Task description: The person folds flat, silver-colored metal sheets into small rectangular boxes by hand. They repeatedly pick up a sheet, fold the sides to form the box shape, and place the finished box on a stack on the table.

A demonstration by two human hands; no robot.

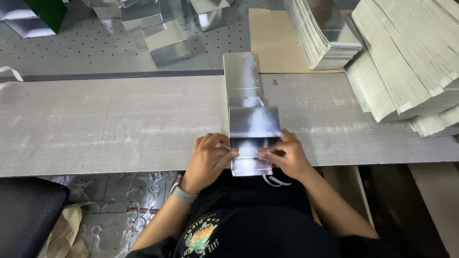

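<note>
A long silver foil-covered carton blank (246,91) lies lengthwise on the grey wooden board (110,124), its near end partly folded up into a box shape. My left hand (209,157) grips the left side of that near end, fingers pressed onto a flap. My right hand (286,155) holds the right side, fingers tucked toward the middle. A watch sits on my left wrist. The near edge of the carton overhangs the board toward my lap.
Tall stacks of flat silver blanks (406,62) lean at the right, another stack (322,33) behind them. Several finished silver boxes (165,40) stand on the perforated metal table at the back. A black seat (26,215) is at lower left.
</note>
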